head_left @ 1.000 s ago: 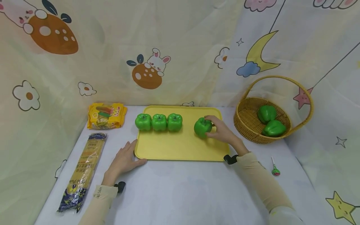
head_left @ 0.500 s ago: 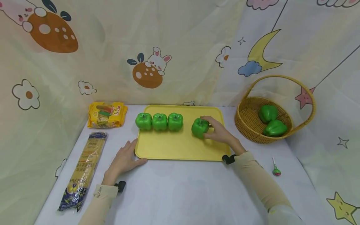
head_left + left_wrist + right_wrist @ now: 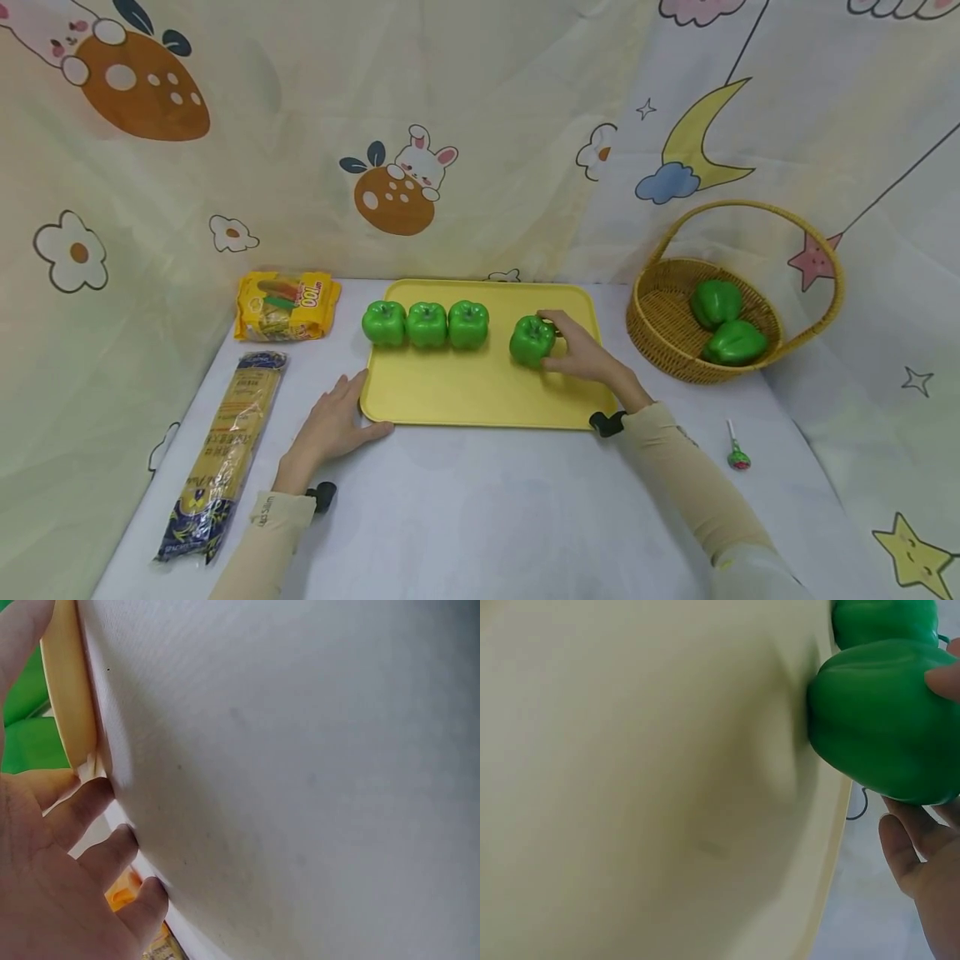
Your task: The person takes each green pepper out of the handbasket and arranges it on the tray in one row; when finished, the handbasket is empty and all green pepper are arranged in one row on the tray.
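My right hand (image 3: 581, 348) grips a green bell pepper (image 3: 531, 342) at the right part of the yellow tray (image 3: 480, 392). In the right wrist view the thumb lies on one side of that bell pepper (image 3: 889, 720) and fingers on the other, with the pepper close over the tray surface. A row of three more green bell peppers (image 3: 427, 325) stands along the tray's back left. My left hand (image 3: 333, 423) rests at the tray's front left corner, fingers spread and thumb along the front edge. The left wrist view shows its fingertips (image 3: 96, 793) down on the white cloth beside the tray rim.
A wicker basket (image 3: 660, 354) with two green bell peppers (image 3: 733, 342) stands at the back right. A lollipop (image 3: 738, 457) lies in front of it. On the left are a yellow noodle packet (image 3: 285, 308) and a long pasta packet (image 3: 225, 450). A patterned curtain (image 3: 510, 167) hangs behind.
My right hand has shifted slightly left with the bell pepper, toward the row of three. The left hand has stayed at the tray corner.
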{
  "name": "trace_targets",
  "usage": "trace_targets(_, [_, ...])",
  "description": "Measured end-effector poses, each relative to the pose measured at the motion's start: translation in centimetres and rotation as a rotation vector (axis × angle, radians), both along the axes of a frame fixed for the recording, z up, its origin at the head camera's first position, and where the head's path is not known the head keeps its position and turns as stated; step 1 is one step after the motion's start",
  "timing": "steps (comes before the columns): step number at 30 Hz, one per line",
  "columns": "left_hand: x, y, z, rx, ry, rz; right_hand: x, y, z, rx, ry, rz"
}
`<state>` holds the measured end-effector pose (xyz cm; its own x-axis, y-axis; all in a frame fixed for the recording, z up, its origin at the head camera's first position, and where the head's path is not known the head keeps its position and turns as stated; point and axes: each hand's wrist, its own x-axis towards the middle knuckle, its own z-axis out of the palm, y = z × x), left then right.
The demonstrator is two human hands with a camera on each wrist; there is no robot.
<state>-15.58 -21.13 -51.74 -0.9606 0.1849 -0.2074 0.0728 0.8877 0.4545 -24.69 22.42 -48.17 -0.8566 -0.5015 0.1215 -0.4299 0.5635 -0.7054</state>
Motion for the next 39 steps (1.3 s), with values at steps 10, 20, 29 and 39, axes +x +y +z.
trace_targets(10, [0.0,0.0,0.0,-0.006,0.006,0.000,0.2,-0.4,-0.1,0.037,-0.079,-0.055])
trace_targets(20, [0.0,-0.1,0.0,0.000,0.002,0.002,-0.1,-0.7,-0.3,0.023,-0.036,-0.033])
trace_targets(29, [0.0,-0.1,-0.2,0.001,0.003,0.002,-1.0,-0.4,-0.9,-0.010,-0.060,-0.014])
trace_targets(39, [0.0,-0.1,-0.2,0.003,0.000,0.004,-2.3,-1.5,-0.7,-0.052,-0.142,0.019])
